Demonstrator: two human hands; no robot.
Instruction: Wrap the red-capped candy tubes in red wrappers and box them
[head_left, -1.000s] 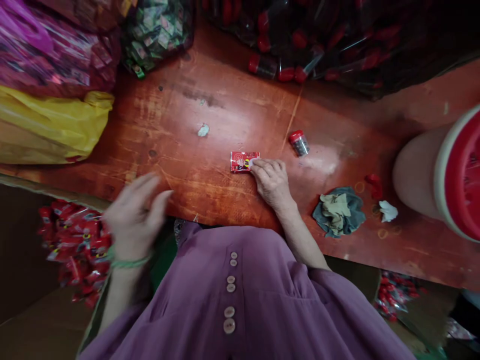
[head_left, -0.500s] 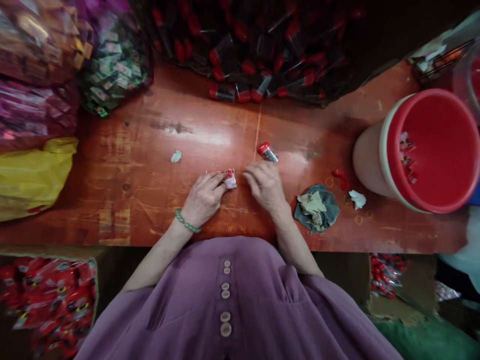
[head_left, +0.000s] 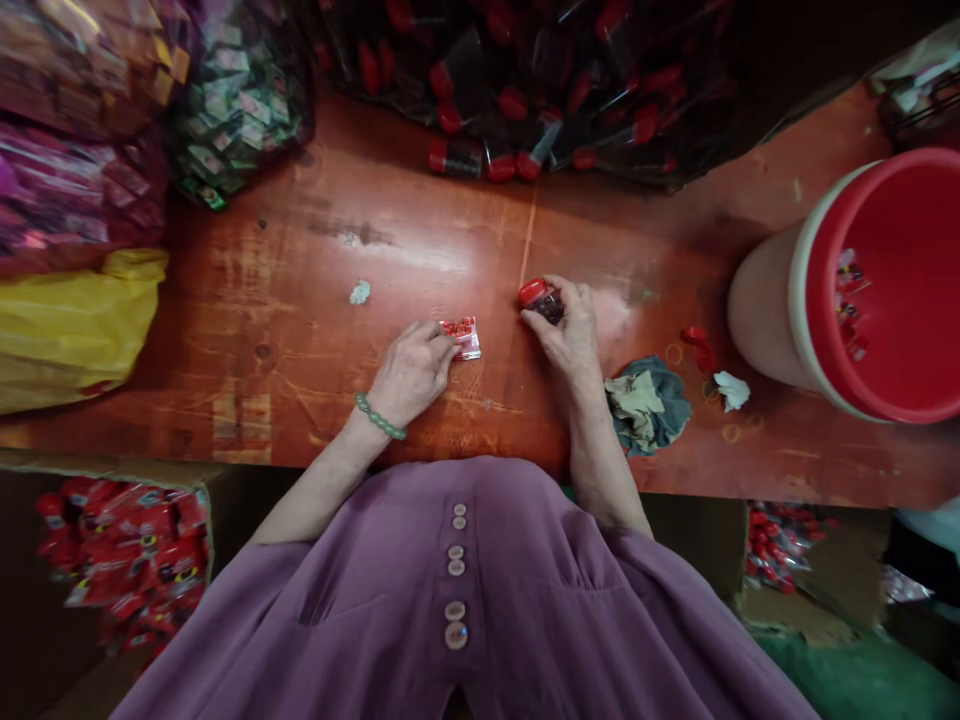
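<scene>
Left hand point(head_left: 412, 368) pinches a red sachet point(head_left: 463, 335) flat on the table point(head_left: 285, 330), mid-width, towards the near edge. Right hand point(head_left: 568, 330) grips a red-capped vial point(head_left: 541, 299) just beyond. Vial capped; sachet looks unopened, so filling apparently not begun.

Red packet point(head_left: 463, 335) flat on tabletop; red-capped vial point(head_left: 541, 300) tilted.
</scene>
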